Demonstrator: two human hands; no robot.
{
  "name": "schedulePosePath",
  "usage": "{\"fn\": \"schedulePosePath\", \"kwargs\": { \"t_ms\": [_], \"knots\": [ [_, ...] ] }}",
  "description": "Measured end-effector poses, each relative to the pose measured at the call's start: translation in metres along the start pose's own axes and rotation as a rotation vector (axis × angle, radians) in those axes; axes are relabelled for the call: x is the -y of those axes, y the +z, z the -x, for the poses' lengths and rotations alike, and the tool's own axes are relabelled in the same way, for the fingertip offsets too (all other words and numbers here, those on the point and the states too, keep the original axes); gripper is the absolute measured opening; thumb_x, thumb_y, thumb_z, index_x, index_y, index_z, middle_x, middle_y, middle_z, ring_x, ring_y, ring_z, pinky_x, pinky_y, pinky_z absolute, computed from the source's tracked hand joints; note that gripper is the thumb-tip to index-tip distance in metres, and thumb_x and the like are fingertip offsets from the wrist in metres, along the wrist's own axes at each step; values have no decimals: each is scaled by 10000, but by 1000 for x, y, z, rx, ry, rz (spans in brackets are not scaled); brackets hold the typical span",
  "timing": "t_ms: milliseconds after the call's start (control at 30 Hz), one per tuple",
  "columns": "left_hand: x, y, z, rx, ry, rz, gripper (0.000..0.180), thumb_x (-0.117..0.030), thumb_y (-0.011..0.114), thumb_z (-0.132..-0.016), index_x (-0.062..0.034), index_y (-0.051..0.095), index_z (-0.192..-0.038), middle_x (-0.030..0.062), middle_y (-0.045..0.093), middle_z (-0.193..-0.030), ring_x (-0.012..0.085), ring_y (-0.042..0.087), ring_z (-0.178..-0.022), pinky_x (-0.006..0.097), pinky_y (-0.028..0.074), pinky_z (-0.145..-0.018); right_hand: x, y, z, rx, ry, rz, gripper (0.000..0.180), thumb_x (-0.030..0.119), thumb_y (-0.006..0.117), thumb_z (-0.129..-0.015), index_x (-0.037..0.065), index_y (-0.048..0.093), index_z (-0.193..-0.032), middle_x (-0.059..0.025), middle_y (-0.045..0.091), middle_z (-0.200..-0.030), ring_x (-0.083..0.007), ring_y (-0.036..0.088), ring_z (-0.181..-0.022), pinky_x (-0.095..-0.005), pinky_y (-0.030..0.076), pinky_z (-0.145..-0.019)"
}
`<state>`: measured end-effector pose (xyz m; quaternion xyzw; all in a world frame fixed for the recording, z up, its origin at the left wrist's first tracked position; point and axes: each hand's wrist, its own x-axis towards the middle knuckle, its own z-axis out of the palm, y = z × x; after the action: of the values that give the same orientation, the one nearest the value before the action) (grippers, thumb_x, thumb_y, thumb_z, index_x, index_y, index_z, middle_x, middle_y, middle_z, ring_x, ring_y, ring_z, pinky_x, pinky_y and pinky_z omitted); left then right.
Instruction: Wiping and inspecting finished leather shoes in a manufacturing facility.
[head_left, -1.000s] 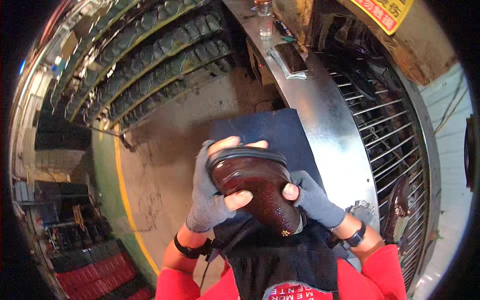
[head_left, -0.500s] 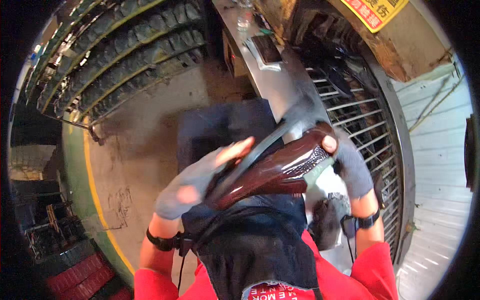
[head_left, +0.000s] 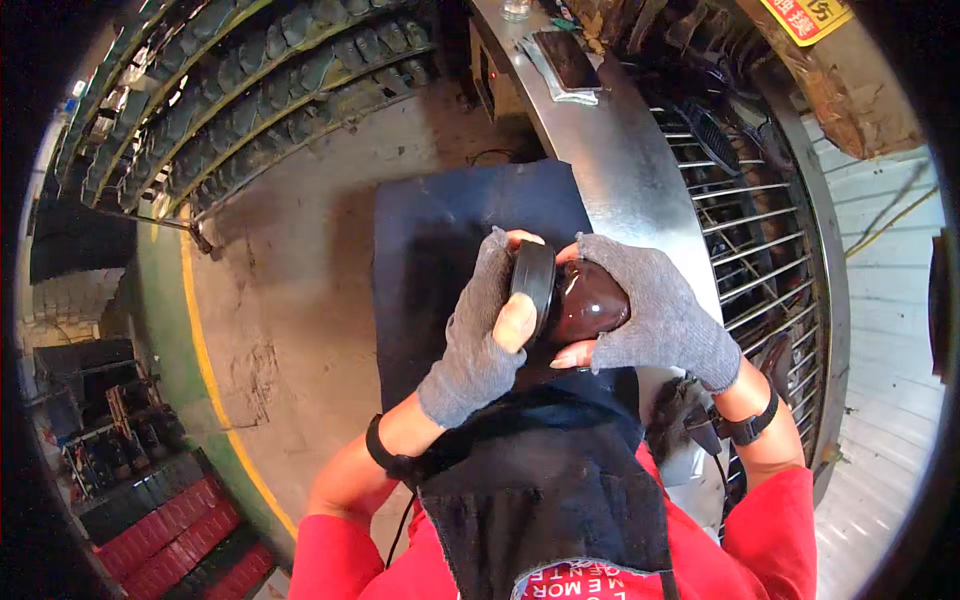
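From the head view, I hold a glossy brown shoe [head_left: 585,305] over the dark mat [head_left: 450,230], near the metal table [head_left: 620,150]. My left hand [head_left: 480,335] grips its black sole, my right hand [head_left: 655,315] clasps the upper, steadying it.

My hands: left hand [head_left: 478,345] and right hand [head_left: 655,315] both in grey knit fingerless gloves, fingertips bare | wrists: a black band on each, a thin black cable running from the one at lower right of the frame | sleeves: bright red, pushed up | front: dark navy apron [head_left: 545,490] over the red top
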<state>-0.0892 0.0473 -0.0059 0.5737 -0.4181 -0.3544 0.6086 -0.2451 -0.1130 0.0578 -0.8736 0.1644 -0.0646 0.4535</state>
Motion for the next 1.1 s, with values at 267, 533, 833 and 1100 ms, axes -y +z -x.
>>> {"fn": "schedulePosePath", "kwargs": {
  "t_ms": [267, 533, 833, 1100],
  "knots": [
    [-30, -9, 26, 36, -96, -63, 939, -726, 642, -844, 2, 429, -1398, 140, 502, -1211, 250, 547, -1113, 380, 448, -996, 44, 11, 3, -2, -57, 175, 698, 543, 886, -671, 80, 639, -1131, -169, 695, -960, -415, 702, -890, -474, 564, -747],
    [-50, -35, 38, 354, -54, 211, 929, -729, 684, -895, 31, 499, -1396, 166, 538, -1261, 276, 542, -1173, 403, 376, -1105, 44, 25, 50, 9, -176, 158, 971, 627, 899, -636, -6, 570, -1295, -248, 646, -1229, -447, 684, -1102, -468, 588, -873],
    [-55, -3, 28, 117, -260, 203, 551, -381, 409, -1132, 4, 639, -811, 99, 613, -867, 215, 568, -834, 354, 433, -801, 56, 23, 60, 331, 22, 291, 969, 693, 835, -675, -18, 566, -1275, -210, 656, -1120, -394, 705, -903, -488, 565, -701],
    [-49, 5, 38, 23, -331, 468, 314, -250, 507, -1104, 16, 633, -993, 102, 633, -981, 197, 593, -894, 372, 490, -949, 46, 28, 59, 183, -305, 334, 842, 753, 776, -705, -14, 635, -1022, -178, 641, -874, -352, 667, -690, -456, 520, -562]
  ]
}}
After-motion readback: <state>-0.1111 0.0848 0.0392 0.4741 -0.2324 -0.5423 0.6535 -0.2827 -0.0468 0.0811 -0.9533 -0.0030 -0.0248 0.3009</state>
